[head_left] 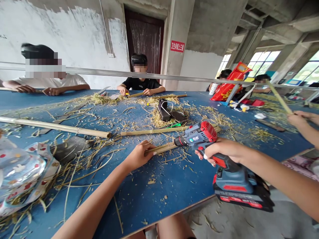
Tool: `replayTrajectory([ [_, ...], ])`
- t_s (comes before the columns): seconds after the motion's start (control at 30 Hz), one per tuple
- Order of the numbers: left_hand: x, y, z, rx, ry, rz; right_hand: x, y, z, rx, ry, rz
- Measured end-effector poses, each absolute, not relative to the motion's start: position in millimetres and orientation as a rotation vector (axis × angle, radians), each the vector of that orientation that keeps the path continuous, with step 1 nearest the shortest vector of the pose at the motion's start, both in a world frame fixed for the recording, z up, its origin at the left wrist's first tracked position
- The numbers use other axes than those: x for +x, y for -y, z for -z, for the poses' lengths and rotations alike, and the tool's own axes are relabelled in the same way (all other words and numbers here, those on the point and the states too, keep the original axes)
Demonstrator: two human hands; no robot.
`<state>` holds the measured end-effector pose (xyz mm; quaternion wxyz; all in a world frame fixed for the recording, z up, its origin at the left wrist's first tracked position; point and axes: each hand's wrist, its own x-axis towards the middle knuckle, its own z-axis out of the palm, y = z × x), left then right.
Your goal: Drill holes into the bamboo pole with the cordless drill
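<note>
My left hand (pixel 141 153) is closed around one end of a short bamboo piece (pixel 163 147) lying low over the blue table. My right hand (pixel 220 151) grips the handle of a blue, red and black cordless drill (pixel 198 134). The drill points left, and its chuck is close to the bamboo's right end; whether a bit has entered the bamboo I cannot make out. Just behind, a longer bamboo stick (pixel 154 131) lies across the table, partly hidden by the drill. A green-handled tool (pixel 173 125) rests beside that stick.
Shavings litter the blue table (pixel 139 196). A thick bamboo pole (pixel 54 127) and a patterned plastic-covered cloth (pixel 25 172) lie at left. A black box (pixel 164 109) and a red bag (pixel 233 83) stand farther back. Several people sit around; a co-worker's hands (pixel 299 118) hold a stick at right.
</note>
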<state>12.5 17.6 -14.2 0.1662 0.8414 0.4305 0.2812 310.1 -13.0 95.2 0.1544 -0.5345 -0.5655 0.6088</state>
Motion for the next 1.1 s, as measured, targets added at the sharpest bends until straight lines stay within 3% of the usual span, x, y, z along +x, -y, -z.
replayTrajectory([
  [0.33, 17.4, -10.8, 16.7, 2.775, -1.263, -0.639, 309.6, -1.9, -101.1, -1.565, 1.797, -1.701],
  [0.7, 5.9, -22.7, 22.2, 2.821, -1.114, -0.643, 281.4, -50.6, -153.5, -1.826, 2.121, -1.788],
  [1.1, 7.3, -23.6, 25.2, 2.735, -1.118, -0.702, 236.9, -75.7, -178.3, -2.187, 2.33, -1.476],
])
